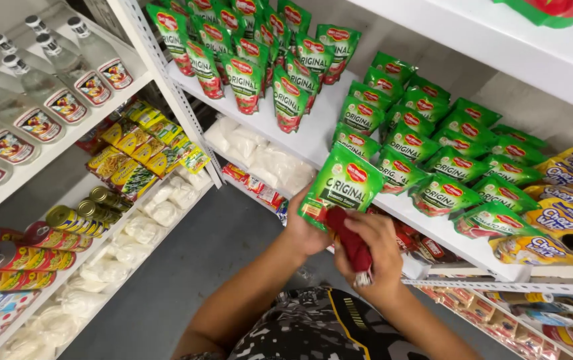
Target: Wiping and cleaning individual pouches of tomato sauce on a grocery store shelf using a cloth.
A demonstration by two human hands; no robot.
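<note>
My left hand (304, 231) holds a green sauce pouch (341, 185) by its lower edge, just in front of the white shelf (313, 133). My right hand (374, 257) grips a red cloth (350, 243) and presses it against the pouch's bottom corner. Several more green sauce pouches (426, 143) stand in rows on that shelf, right behind the held one.
Yellow snack pouches (560, 213) sit at the shelf's right end. Clear bottles (46, 87), tins (80, 217), red cans (13, 257) and white bags (133, 233) fill the left rack. White bags (260, 157) lie on a lower shelf. Grey floor (186, 267) runs between the racks.
</note>
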